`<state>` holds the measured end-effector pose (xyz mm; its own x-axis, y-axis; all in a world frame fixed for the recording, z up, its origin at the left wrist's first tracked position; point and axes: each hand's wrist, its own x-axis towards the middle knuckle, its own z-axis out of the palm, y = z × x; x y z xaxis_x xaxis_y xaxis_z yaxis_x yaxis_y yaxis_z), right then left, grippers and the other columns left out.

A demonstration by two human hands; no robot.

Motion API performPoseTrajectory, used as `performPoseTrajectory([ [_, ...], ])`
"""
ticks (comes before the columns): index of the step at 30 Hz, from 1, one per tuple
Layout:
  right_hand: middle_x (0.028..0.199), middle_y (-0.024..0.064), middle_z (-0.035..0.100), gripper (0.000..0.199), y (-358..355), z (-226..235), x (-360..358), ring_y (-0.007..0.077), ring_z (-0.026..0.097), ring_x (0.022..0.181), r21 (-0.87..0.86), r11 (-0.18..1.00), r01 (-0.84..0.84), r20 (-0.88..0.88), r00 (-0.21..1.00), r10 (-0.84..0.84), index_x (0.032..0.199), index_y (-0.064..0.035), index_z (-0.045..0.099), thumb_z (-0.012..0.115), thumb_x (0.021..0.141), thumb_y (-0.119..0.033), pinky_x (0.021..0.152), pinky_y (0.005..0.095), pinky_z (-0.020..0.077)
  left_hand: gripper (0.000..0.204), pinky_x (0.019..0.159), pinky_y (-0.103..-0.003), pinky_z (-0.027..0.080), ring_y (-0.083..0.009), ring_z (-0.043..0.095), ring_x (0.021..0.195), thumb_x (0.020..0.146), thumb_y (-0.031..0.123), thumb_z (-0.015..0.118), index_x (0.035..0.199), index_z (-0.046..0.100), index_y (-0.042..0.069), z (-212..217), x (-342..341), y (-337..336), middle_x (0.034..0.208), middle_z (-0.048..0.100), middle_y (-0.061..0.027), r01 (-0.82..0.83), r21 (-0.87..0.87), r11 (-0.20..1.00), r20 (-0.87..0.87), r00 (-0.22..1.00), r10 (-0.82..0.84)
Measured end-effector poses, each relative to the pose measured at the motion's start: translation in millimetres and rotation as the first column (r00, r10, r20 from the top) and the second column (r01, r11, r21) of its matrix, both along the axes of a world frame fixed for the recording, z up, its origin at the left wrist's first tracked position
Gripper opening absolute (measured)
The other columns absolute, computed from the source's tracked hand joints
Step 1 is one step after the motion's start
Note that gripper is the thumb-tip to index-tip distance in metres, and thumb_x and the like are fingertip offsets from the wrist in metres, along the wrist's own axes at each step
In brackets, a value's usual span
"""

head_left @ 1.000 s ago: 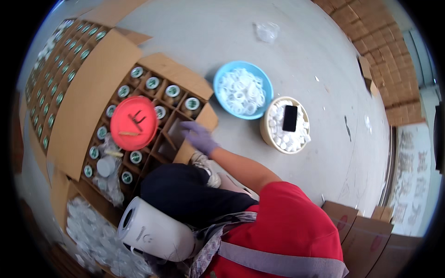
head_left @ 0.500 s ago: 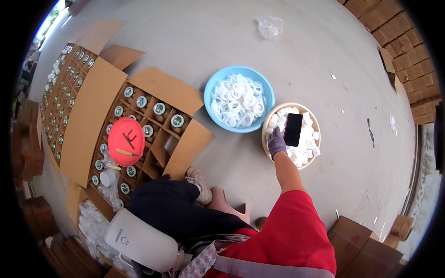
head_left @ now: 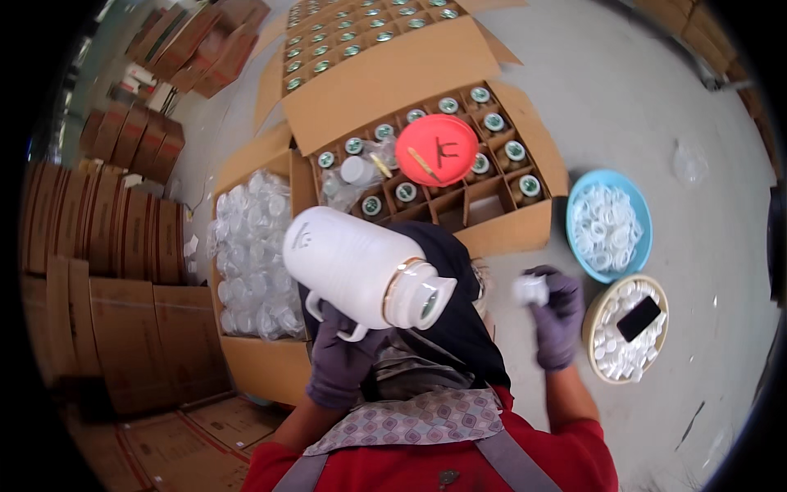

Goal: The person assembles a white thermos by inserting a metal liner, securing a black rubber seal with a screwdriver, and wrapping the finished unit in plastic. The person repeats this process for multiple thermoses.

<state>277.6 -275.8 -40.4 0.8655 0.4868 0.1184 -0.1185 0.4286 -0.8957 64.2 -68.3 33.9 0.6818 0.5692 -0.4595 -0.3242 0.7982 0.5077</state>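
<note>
Two steady grips would serve best: the left hand (head_left: 343,361) curls around the jug (head_left: 348,261) handle (head_left: 312,306), the right hand (head_left: 560,320) pinches a white cap (head_left: 531,290) between jug and basket (head_left: 597,363).

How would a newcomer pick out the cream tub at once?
Find the open divided carton with the round red dish on it. To its right stand two round tubs: a blue basin and, below it in the picture, the cream tub. Unlike the basin, it holds white caps with a black phone on top.
</note>
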Motion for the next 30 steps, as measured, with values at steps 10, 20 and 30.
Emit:
performPoseTrajectory([
  [10, 0.109, 0.0144, 0.063, 0.049, 114, 72, -81, 0.0319, 0.063, 0.094, -0.27, 0.962, -0.033, 0.806, 0.539, 0.245, 0.11, -0.005, 0.062, 0.082, 0.065, -0.005, 0.079, 0.0384, 0.0517, 0.052, 0.103, -0.053, 0.048, -0.0304, 0.048, 0.13, 0.101, 0.04, 0.045, 0.145, 0.036, 0.013, -23, -63, 11, 0.141, 0.048, -0.0091, -0.122, -0.052, 0.991, 0.083, 0.988, 0.126],
  [20, 0.139, 0.0202, 0.045, 0.066, 140, 94, -47, 0.0318, 0.049, 0.126, -0.501, 0.756, -0.42, 0.605, 0.455, 0.654, 0.123, -0.0084, 0.062, 0.089, 0.065, -0.026, 0.1, 0.0404, 0.0439, 0.05, 0.102, -0.051, 0.049, -0.0275, 0.055, 0.118, 0.095, 0.028, 0.054, 0.14, 0.039, 0.01, -34, -90, 18, 0.119, 0.053, -0.0063, -0.09, 0.079, 0.993, 0.233, 0.97, 0.07],
  [30, 0.143, 0.0213, 0.039, 0.084, 177, 63, -70, 0.0361, 0.045, 0.13, -0.438, 0.611, -0.66, 0.532, 0.357, 0.768, 0.133, -0.0089, 0.054, 0.092, 0.061, -0.031, 0.106, 0.044, 0.0383, 0.059, 0.084, -0.038, 0.054, -0.0261, 0.066, 0.101, 0.09, 0.018, 0.065, 0.139, 0.039, 0.0, -66, -118, 27, 0.113, 0.065, -0.0122, 0.109, 0.72, 0.685, -0.288, 0.945, 0.152],
])
